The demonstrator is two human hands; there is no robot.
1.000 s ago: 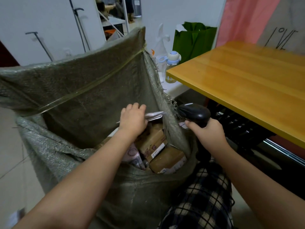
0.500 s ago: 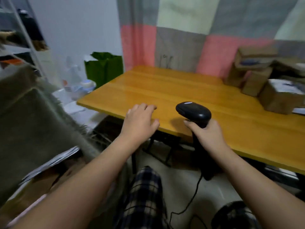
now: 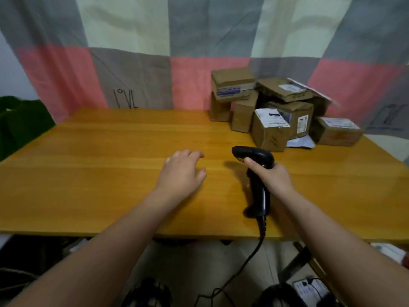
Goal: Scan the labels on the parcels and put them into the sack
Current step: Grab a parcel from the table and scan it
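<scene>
Several brown cardboard parcels [image 3: 276,111] with white labels are piled at the back right of the wooden table [image 3: 99,173]. The nearest one [image 3: 269,129] stands at the front of the pile with a label on top. My right hand [image 3: 271,176] grips a black handheld barcode scanner [image 3: 256,173] just in front of that parcel, its cable hanging below the table edge. My left hand [image 3: 182,171] hovers over the middle of the table, fingers relaxed and holding nothing. The sack is out of view.
A patchwork curtain [image 3: 199,63] of pink, grey and cream hangs behind the table. A green bag [image 3: 22,120] sits off the table's left end. The scanner cable [image 3: 243,267] trails to the floor. A white envelope [image 3: 301,142] lies beside the parcels.
The view has swung right from the sack to the table. My left hand left the sack with nothing in it and now hovers over the tabletop; the scanner came along in my right hand.
</scene>
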